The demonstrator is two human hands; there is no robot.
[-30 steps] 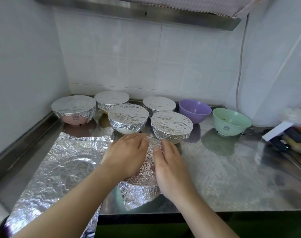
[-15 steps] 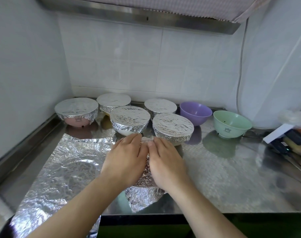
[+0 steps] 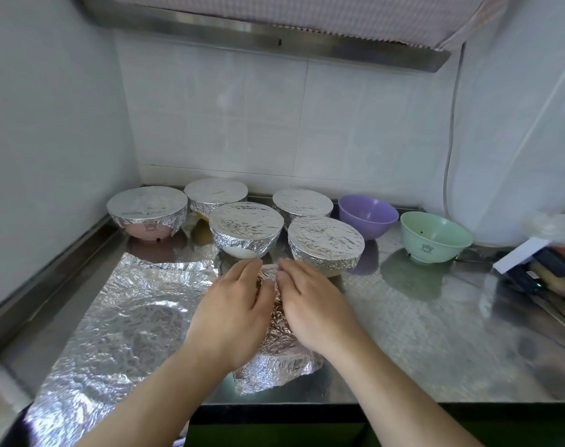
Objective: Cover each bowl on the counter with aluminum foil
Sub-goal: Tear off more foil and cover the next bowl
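Since a second ago the two hands have drawn together over the foil-wrapped bowl (image 3: 274, 333); the gap between them has narrowed to a thin strip of crinkled foil. Left hand (image 3: 232, 314) lies palm-down on the bowl's left side, fingers (image 3: 247, 269) fairly straight, pressing foil down. Right hand (image 3: 313, 308) presses the right side the same way, its fingers bent slightly at the far rim. Neither pinches; both lie flat on the foil. The bowl sits near the front edge of the steel desk (image 3: 435, 333), and loose foil (image 3: 274, 372) bunches out below the wrists.

Just left of the bowl lies a spare foil sheet (image 3: 123, 324), flat on the desk, creased, with a round imprint in it; its near corner hangs over the desk edge.

Behind the hands stand five foil-covered bowls (image 3: 245, 227), close together in two rows; the leftmost shows a pink base. To their right stand a purple bowl (image 3: 368, 216) and then a green bowl (image 3: 435, 237), both uncovered and upright.

Far right: a white box (image 3: 519, 254) and dark items, too blurred to tell. White tiled wall (image 3: 274, 124) behind, metal hood edge (image 3: 274, 37) above.
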